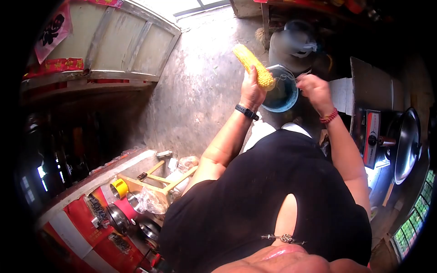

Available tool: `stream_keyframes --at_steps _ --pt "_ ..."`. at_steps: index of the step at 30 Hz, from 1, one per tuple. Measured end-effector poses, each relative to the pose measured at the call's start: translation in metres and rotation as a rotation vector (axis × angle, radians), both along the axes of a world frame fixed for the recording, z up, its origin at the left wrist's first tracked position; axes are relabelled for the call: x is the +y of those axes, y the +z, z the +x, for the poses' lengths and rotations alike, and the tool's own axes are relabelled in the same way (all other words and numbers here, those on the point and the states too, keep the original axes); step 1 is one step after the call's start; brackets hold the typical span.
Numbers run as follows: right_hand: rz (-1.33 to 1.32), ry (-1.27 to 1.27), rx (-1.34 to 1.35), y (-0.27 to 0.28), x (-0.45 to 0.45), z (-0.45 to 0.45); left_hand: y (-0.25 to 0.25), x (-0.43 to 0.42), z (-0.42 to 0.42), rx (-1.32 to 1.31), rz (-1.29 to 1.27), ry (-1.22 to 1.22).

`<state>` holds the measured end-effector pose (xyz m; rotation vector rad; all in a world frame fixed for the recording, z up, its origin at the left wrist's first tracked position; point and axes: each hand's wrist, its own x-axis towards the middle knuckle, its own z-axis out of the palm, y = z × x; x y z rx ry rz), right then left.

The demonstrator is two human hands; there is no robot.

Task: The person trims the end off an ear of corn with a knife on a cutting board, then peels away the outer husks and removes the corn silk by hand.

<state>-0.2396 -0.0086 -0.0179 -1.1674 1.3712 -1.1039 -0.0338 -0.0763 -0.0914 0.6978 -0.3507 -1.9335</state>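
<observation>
A yellow ear of corn [246, 57], its husk off, is in my left hand [253, 91], with the fingers wrapped round its lower part. My right hand [315, 92] is closed in a pinch to the right of the corn. Thin pale strands of corn silk [287, 78] trail from its fingertips toward the cob. Below the two hands stands a round blue bucket [278, 109]. Its inside is dark, and I cannot make out what lies in it.
A grey floor [195, 86] stretches ahead. At the right are a gas stove box [372, 136] and a large wok [408, 145]. At lower left, a yellow mug [119, 188] and several metal pots stand near a wooden stool [150, 185].
</observation>
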Motion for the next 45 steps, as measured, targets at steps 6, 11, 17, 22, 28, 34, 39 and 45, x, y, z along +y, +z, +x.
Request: stream_keyframes --at_steps 6,11,17,22,28,34,39,45 --pt "-0.255 0.067 0.647 -0.046 0.001 0.004 0.002 0.012 0.002 -0.062 -0.027 -0.064" --pt "-0.059 0.037 0.528 -0.018 -0.008 0.016 0.005 0.017 -0.004 -0.221 -0.168 -0.026" --pt "0.231 -0.049 -0.337 -0.013 -0.024 0.036 0.022 0.033 -0.011 -0.515 -0.368 -0.107" --pt "0.231 -0.08 -0.58 -0.024 -0.02 0.042 0.01 0.036 -0.012 -0.628 -0.374 -0.165" --pt "0.24 -0.077 -0.782 -0.022 -0.011 0.03 0.0 0.026 -0.016 -0.502 -0.176 -0.249" --pt "0.264 -0.167 -0.923 -0.009 -0.006 0.015 -0.007 0.017 -0.001 -0.909 -0.256 -0.495" --pt "0.362 0.0 -1.014 -0.004 -0.005 0.0 -0.029 0.026 -0.007 -1.651 -1.091 -0.225" --pt "0.518 0.146 -1.132 -0.006 -0.002 0.004 0.006 -0.015 -0.03 -0.948 -0.684 -0.498"
